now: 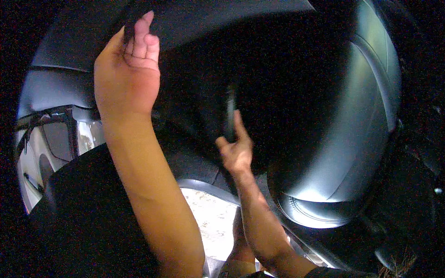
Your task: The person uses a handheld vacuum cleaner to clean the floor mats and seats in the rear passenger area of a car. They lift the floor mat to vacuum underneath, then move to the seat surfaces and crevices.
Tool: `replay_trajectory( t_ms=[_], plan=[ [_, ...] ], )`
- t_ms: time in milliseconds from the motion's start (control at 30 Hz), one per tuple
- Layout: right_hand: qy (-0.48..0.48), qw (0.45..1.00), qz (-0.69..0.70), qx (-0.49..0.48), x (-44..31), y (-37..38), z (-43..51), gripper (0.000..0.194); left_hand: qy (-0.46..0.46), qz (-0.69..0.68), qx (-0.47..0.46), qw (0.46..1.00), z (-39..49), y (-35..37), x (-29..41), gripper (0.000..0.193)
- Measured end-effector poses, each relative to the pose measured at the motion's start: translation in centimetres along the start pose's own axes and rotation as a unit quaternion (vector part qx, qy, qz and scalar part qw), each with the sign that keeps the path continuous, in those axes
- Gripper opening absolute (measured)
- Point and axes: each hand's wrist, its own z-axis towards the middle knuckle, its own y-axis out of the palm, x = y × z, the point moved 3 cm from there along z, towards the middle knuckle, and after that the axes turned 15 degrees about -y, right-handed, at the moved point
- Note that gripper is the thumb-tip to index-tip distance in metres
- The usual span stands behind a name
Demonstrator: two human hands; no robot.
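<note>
My left hand [128, 69] is raised in the upper left, in front of a dark padded panel [59, 80]. Its last fingers curl inward beside something dark, and shadow hides whether they grip it. Lower and nearer the middle, my right hand [237, 153] reaches into deep shadow with thumb and forefinger spread. A slim grey object [231, 107], blurred, rises from between them; its kind is unclear. The other right fingers are hidden, so I cannot tell whether the hand grips this object.
Around me is a vehicle interior. A smooth leather-like seat [323, 166] with seams curves down the right side. Bright ground [212, 222] shows through a gap below, beside a bare leg [241, 250]. At the left, a dark-framed opening [71, 132] shows pale surfaces beyond.
</note>
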Motion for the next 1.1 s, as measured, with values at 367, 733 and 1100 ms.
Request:
replay_trajectory(
  t_ms=[367,733,1100],
  plan=[
    [0.015,0.966,0.156,-0.207,-0.3,-1.1,-1.0,0.086,-0.037,-0.085,0.106,0.99,-2.6,-0.6,0.2,0.026],
    [0.143,0.886,0.419,-0.137,2.5,-4.1,-10.5,0.088,-0.007,-0.074,0.029,0.997,-4.9,-1.4,0.0,0.029],
    [0.225,0.816,0.524,-0.093,4.0,-3.2,-13.8,0.06,-0.022,-0.039,0.171,0.984,-5.9,-0.7,-0.4,0.018]
  ],
)
